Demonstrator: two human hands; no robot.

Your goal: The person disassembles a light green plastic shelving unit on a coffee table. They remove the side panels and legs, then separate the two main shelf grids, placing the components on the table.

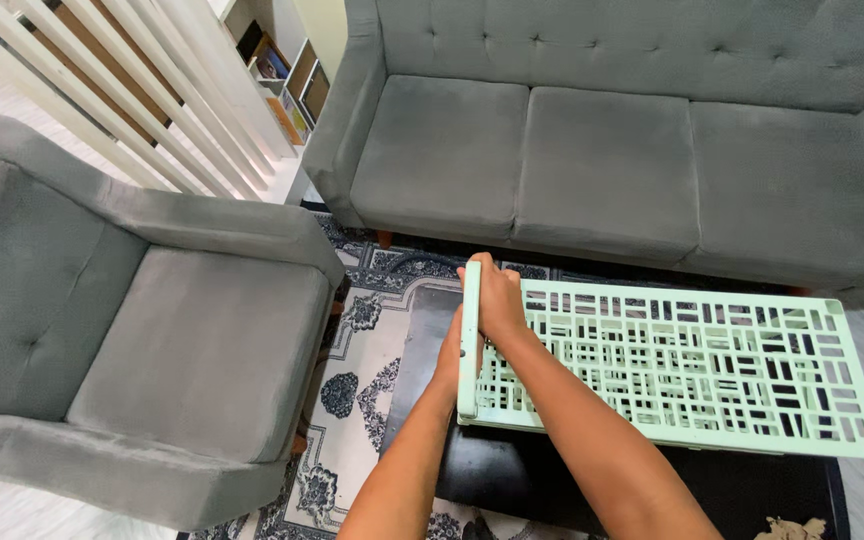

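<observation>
Both hands' fingers [492, 290] gripping mint-green lattice panel [692, 360], slotted cutouts, raised end flap [469, 340]

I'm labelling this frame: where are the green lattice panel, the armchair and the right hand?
green lattice panel [712, 360]: head view, middle of its cut-out face.
armchair [202, 350]: head view, seat cushion.
right hand [497, 300]: head view, back of the hand.

Mint-green lattice panel [692, 365], flat over dark table, short end flap upright, seemingly hinged.
</observation>
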